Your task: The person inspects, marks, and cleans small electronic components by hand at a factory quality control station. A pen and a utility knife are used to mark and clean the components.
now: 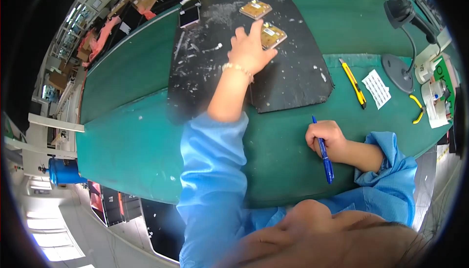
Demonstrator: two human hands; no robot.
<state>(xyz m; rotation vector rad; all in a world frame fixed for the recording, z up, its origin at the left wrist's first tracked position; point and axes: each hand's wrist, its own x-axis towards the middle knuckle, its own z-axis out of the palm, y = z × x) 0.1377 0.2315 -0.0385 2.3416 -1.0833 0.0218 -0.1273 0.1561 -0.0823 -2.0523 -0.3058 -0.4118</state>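
An amber, flat, squarish piece (274, 34) with cut corners, a pale rim and a small white label lies label-up in the far half of the black board (288, 84), closer to its right edge than its left; its left side is partly covered. A slim blue pen (327, 163) is gripped aslant over the tabletop (281, 170), narrow end toward the board, thicker end toward the near edge.

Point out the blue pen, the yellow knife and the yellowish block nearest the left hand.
Blue pen (326, 162): head view, on the barrel's lower part.
Yellow knife (352, 83): head view, mid-handle.
Nearest yellowish block (275, 36): head view, on its top face.
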